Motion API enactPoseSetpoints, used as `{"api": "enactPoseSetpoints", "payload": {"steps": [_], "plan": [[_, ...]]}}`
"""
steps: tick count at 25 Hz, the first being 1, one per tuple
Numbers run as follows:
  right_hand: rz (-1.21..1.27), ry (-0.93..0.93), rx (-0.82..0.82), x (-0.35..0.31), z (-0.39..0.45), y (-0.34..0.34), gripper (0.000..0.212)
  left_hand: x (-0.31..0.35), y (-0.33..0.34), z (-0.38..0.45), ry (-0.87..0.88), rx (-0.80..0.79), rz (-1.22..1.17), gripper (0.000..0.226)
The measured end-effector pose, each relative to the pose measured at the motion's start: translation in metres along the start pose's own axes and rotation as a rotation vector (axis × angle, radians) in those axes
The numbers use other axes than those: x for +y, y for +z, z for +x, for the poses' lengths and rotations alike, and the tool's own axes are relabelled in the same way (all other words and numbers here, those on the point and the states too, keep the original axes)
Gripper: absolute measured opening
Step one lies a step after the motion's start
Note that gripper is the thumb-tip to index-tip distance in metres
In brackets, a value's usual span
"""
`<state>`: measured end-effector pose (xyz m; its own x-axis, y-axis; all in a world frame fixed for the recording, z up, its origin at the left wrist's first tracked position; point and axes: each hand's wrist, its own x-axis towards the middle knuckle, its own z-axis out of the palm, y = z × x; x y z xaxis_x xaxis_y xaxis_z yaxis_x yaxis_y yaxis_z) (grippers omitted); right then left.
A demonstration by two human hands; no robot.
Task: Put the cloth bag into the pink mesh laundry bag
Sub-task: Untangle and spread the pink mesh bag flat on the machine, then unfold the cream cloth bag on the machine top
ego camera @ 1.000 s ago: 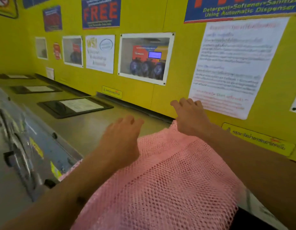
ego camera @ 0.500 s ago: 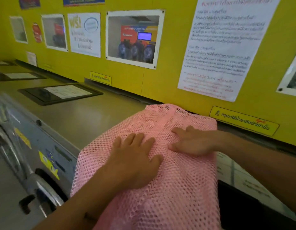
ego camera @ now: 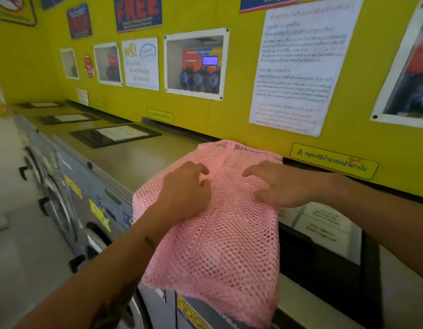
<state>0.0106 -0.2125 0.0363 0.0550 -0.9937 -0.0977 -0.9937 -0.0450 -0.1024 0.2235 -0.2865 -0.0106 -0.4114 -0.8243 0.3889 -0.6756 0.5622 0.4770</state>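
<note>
The pink mesh laundry bag [ego camera: 220, 243] lies spread on top of a washing machine, its near end hanging over the front edge. My left hand [ego camera: 184, 193] rests on the mesh left of its middle, fingers curled into the netting. My right hand [ego camera: 277, 184] presses on the mesh to the right, fingers bent and pointing left. Both hands sit close together near the bag's far half. No cloth bag shows in view.
A row of grey washing machines [ego camera: 92, 186] runs along the left with doors and handles facing the aisle. Black detergent lids [ego camera: 115, 135] with paper labels lie on the machine tops. The yellow wall [ego camera: 229, 119] with posters stands right behind the bag.
Both hands drew back from the bag's far edge onto its middle, then bent from flat to curled on the mesh. The camera view shifted.
</note>
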Motion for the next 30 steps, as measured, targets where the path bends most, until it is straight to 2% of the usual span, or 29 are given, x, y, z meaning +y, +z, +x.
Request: {"api": "enactPoseSetpoints", "payload": {"steps": [2,4,8,10,13,16,20,23,25,28,30], "plan": [[0.011,-0.030,-0.006,-0.001,-0.029,0.000,0.068,0.019,-0.009,-0.009,0.092,0.063,-0.054,0.030],[0.000,-0.032,0.057,0.003,-0.062,-0.006,0.067,0.050,-0.014,-0.016,0.172,0.085,-0.148,0.026],[-0.085,0.062,0.102,0.029,-0.149,-0.034,0.064,0.133,-0.012,-0.034,0.332,0.081,-0.294,0.019],[-0.104,0.235,0.034,0.053,-0.204,-0.053,0.060,0.180,-0.004,-0.047,0.423,0.052,-0.382,0.017],[-0.125,0.611,-0.083,0.097,-0.288,-0.071,0.061,0.244,0.015,-0.070,0.560,-0.060,-0.515,0.018],[-0.061,0.931,-0.165,0.135,-0.364,-0.069,0.061,0.302,0.046,-0.090,0.705,-0.172,-0.548,0.018],[0.056,1.164,-0.202,0.154,-0.425,-0.043,0.064,0.352,0.084,-0.107,0.799,-0.315,-0.547,0.017],[0.203,1.250,-0.262,0.157,-0.435,-0.014,0.068,0.371,0.107,-0.116,0.819,-0.407,-0.519,0.017],[0.224,1.223,-0.224,0.155,-0.426,0.002,0.067,0.375,0.122,-0.118,0.828,-0.441,-0.468,0.016],[0.233,1.074,0.008,0.148,-0.405,0.005,0.059,0.364,0.139,-0.112,0.792,-0.445,-0.392,0.014],[0.212,1.053,0.132,0.152,-0.398,0.000,0.055,0.352,0.142,-0.104,0.733,-0.473,-0.350,0.018]]}}
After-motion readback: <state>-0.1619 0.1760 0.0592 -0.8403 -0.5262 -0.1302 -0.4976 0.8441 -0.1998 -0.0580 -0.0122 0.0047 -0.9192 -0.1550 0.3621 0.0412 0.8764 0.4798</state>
